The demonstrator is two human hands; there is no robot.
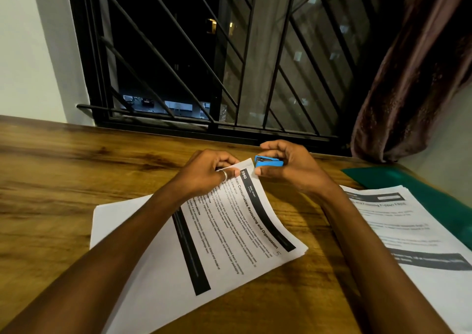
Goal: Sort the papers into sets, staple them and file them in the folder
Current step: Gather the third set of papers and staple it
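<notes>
A set of printed papers (245, 221) with a black header bar lies tilted in the middle of the wooden table (63, 180). My left hand (207, 172) pinches the set's far corner and lifts it a little. My right hand (288, 167) grips a small blue stapler (268, 161) just right of that corner, its mouth facing the paper. Another sheet (132, 246) lies under the set, face partly covered. A second stack of printed papers (421, 234) rests at the right, overlapping a green folder (413, 183).
A barred window (204, 65) with a dark night view runs along the table's far edge. A brown curtain (413, 83) hangs at the right. The left part of the table shows bare wood.
</notes>
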